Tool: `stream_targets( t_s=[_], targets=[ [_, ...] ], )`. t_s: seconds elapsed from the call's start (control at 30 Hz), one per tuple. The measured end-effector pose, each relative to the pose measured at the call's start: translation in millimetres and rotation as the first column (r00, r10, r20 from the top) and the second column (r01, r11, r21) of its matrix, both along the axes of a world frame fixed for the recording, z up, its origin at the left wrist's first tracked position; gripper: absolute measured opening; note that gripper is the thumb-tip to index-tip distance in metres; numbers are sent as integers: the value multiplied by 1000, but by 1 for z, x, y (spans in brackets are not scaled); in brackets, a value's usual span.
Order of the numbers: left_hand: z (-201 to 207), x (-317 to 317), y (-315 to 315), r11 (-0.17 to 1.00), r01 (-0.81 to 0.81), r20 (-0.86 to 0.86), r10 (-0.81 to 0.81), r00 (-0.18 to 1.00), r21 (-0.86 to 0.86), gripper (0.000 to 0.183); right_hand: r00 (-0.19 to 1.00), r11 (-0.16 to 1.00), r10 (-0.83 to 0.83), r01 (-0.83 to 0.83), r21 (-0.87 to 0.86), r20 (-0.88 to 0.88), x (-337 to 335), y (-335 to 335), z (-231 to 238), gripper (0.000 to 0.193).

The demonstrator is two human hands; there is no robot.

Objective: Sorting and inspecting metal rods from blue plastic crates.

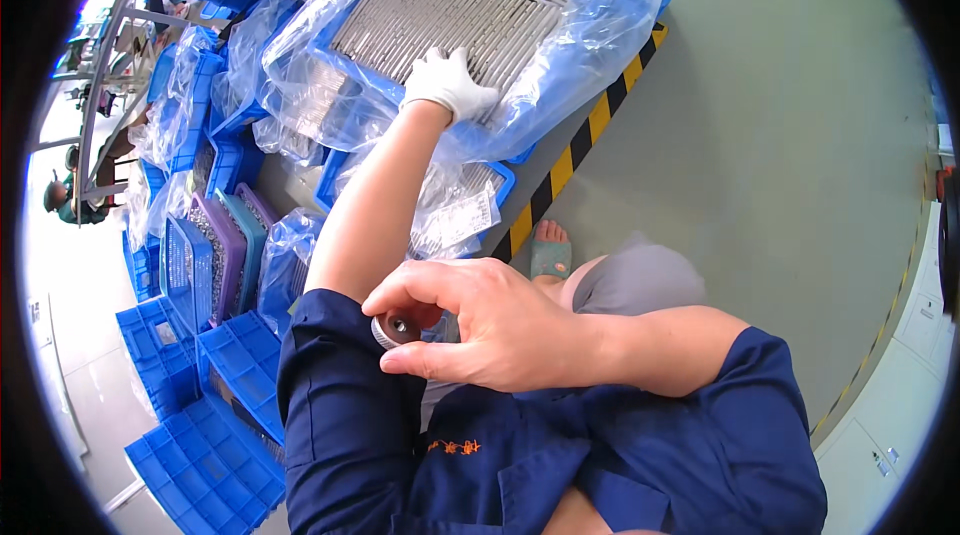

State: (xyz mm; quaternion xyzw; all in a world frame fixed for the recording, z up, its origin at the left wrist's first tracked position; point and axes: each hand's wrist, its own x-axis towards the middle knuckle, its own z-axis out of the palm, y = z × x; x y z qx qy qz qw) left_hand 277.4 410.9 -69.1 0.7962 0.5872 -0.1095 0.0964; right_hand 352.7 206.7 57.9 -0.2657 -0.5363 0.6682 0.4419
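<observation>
My left hand (pixel 447 87), in a white glove, reaches out over a blue crate (pixel 618 27) lined with a clear plastic bag (pixel 300 43). Its fingers are spread and lie on the near edge of a layer of thin metal rods (pixel 440 20), packed side by side. My bare right hand (pixel 505 325) is close to my body, beside the left sleeve. Thumb and fingers curl around a small round knob-like thing (pixel 400 327), brown inside with a ridged silvery rim. What lies under the palm is hidden.
Several blue crates (pixel 205 465) and purple and teal baskets (pixel 222 245) of small metal parts stand at left. Another bagged crate with a paper sheet (pixel 455 220) sits below the rods. Black-and-yellow tape (pixel 580 140) edges the grey floor. A person (pixel 75 190) is far left.
</observation>
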Motion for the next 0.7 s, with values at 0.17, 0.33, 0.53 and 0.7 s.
stream_targets(
  t_s=[0.17,0.33,0.53,0.7],
  targets=[
    [-2,8,-7,995,-18,-50,23,998,103,70,1000,1000,-26,26,2,-3,1,-1,-1,26],
    [5,3,0,991,47,-46,-42,998,126,57,1000,1000,-7,7,-17,-18,0,-2,1,26],
    [0,22,1,1000,13,-43,-12,999,23,36,1000,1000,-12,12,-14,-16,-1,2,0,25],
    [0,32,4,998,-44,-37,46,998,46,29,999,999,-33,33,-13,-8,-2,1,-5,25]
  ],
)
